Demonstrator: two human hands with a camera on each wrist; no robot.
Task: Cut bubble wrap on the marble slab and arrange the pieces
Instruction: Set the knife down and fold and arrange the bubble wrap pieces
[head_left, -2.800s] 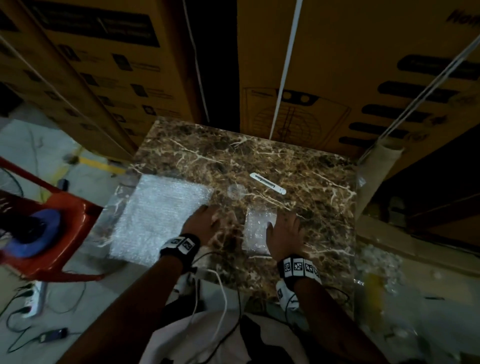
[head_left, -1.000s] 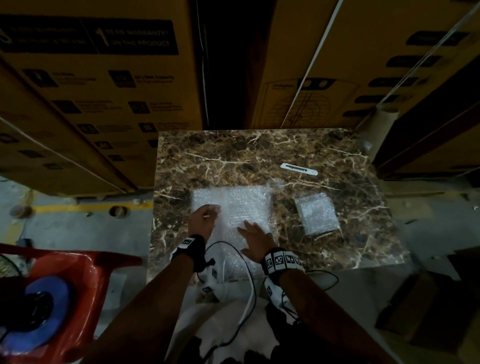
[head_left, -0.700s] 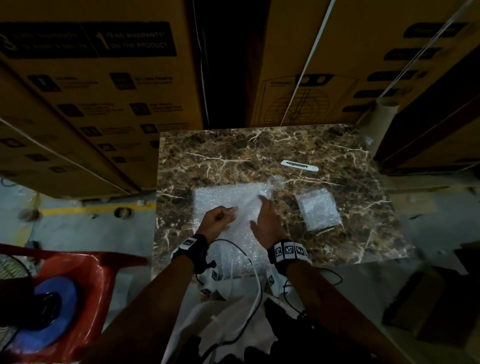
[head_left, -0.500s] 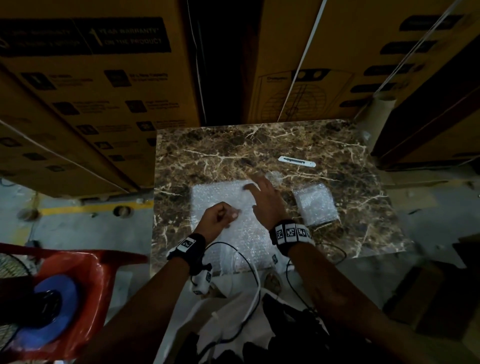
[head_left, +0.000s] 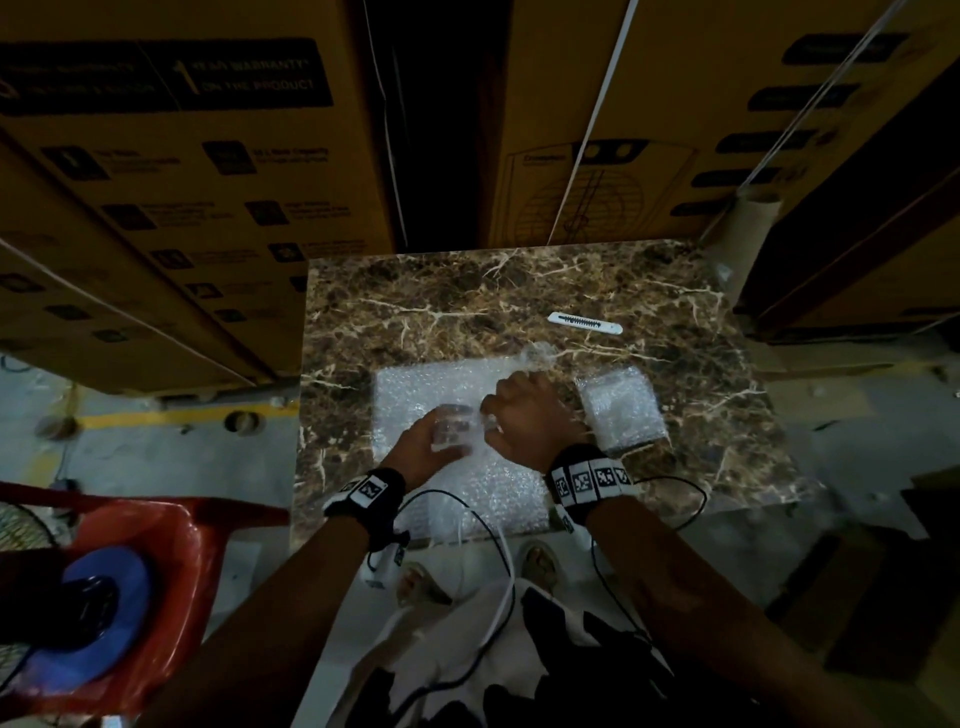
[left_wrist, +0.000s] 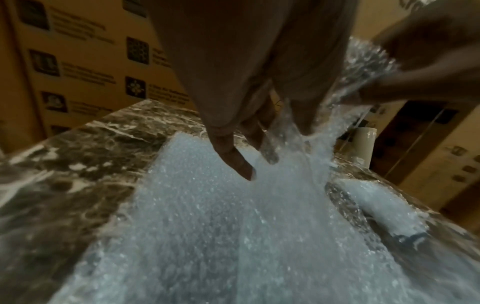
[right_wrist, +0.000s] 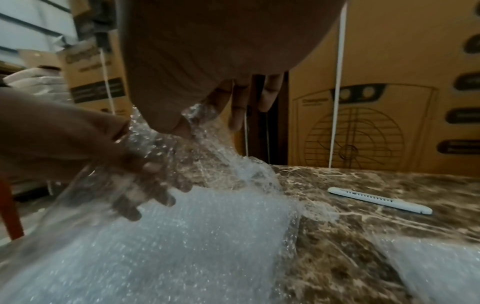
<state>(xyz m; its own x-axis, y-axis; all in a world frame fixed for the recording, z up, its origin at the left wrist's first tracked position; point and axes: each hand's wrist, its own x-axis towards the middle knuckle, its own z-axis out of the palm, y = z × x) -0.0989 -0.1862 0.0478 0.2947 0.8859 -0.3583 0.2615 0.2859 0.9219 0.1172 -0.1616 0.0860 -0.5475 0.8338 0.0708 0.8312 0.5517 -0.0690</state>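
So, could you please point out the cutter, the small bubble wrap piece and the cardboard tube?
cutter (head_left: 585, 322), head view, middle of its white body.
small piece (head_left: 621, 408), head view, centre of the folded wrap.
tube (head_left: 748, 228), head view, upper wall below its open end.

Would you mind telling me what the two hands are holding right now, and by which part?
Both hold the large bubble wrap sheet: the right hand pinches its lifted far right corner, and the left hand has its grip on the same raised flap.

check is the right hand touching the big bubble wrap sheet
Touching: the right wrist view shows the right hand pinching a lifted fold of the sheet.
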